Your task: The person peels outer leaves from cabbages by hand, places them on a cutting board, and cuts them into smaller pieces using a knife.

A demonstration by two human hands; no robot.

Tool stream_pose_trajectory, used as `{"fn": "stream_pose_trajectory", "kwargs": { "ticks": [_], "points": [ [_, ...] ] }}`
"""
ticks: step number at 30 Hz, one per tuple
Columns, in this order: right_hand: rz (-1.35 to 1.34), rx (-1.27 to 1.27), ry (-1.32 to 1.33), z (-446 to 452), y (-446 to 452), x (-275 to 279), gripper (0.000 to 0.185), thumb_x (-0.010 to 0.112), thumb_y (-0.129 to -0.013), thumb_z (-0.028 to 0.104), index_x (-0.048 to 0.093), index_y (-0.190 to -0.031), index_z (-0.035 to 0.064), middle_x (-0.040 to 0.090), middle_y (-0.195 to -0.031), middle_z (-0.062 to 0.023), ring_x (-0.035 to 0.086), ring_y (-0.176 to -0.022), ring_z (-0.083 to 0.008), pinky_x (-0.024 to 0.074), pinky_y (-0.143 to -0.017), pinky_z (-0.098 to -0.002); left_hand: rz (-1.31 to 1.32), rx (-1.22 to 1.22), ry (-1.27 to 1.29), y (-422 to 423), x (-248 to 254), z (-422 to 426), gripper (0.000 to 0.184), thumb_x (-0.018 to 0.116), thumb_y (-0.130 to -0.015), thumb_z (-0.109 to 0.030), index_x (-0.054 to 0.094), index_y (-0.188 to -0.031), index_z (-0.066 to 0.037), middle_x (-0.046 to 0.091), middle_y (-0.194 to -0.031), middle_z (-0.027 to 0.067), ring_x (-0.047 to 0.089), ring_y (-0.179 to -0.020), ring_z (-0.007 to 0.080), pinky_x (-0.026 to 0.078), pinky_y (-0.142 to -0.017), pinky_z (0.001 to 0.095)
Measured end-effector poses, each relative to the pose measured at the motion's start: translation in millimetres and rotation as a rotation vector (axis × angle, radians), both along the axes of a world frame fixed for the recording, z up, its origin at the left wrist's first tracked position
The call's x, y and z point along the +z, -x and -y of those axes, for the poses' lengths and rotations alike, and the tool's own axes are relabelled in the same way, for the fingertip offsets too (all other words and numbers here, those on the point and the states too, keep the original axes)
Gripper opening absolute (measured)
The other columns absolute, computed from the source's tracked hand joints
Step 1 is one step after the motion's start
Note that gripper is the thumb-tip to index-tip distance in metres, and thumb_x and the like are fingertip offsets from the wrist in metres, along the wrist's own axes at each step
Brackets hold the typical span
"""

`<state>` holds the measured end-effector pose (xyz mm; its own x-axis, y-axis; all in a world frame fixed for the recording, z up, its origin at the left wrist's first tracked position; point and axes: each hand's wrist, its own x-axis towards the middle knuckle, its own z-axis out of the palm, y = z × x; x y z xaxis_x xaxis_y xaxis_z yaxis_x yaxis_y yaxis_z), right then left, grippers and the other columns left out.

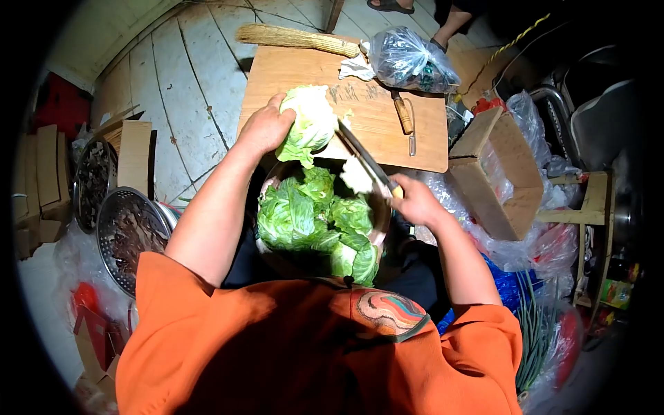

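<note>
My left hand [268, 124] grips a pale green cabbage [309, 123] over the near left part of a small wooden table [277, 72]. In my right hand [418, 202] is a knife [364, 155]; its blade points up and left, with the tip close to the cabbage's right side. A white cabbage piece [356, 176] shows beside the blade; whether it is falling or resting there I cannot tell. Below, between my legs, a round container [382, 232] holds several green cabbages and leaves [297, 214].
On the table lie a wooden-handled tool [402, 114], a straw broom [297, 38] and a stuffed plastic bag [413, 59]. An open cardboard box [494, 173] stands at right, near green onions [532, 332]. Metal colanders [128, 238] sit at left. Another person's foot [393, 5] appears at the top.
</note>
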<state>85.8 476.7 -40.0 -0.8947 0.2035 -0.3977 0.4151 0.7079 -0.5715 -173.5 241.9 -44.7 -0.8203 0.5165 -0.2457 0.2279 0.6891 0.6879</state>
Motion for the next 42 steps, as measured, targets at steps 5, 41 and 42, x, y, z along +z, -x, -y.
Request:
{"fn": "stream_pose_trajectory", "kwargs": {
  "ticks": [5,41,42],
  "points": [
    [0.126,-0.017,0.291,1.7,-38.8,10.7,0.046,0.069,-0.078,0.009,0.057,-0.122,0.008,0.062,-0.085,-0.0025,0.057,-0.062,-0.0124,0.0498,-0.06,-0.0284,0.019,0.045,0.061,16.2,-12.5,5.7,0.062,0.044,-0.083,-0.027,0.037,-0.141,-0.007,0.053,-0.129,0.0256,0.05,-0.122,0.0368,0.036,-0.105,0.0392],
    [-0.122,-0.122,-0.575,-1.3,60.0,-66.9,0.051,0.066,-0.077,0.016,0.052,-0.126,0.0094,0.057,-0.109,-0.0185,0.058,-0.1,-0.0367,0.049,-0.085,-0.0423,0.999,0.302,-0.563,16.8,-15.3,33.4,0.083,0.079,-0.072,-0.027,0.033,-0.139,-0.009,0.055,-0.126,0.0135,0.061,-0.108,0.0277,0.055,-0.079,0.0515],
    [-0.121,-0.122,-0.573,5.6,64.6,-60.6,0.051,0.066,-0.077,0.016,0.052,-0.126,0.0094,0.057,-0.109,-0.0185,0.058,-0.1,-0.0367,0.049,-0.085,-0.0423,0.999,0.303,-0.56,17.9,-17.9,34.2,0.083,0.079,-0.072,-0.027,0.033,-0.139,-0.009,0.055,-0.126,0.0135,0.061,-0.108,0.0277,0.055,-0.079,0.0515]
  ]
}}
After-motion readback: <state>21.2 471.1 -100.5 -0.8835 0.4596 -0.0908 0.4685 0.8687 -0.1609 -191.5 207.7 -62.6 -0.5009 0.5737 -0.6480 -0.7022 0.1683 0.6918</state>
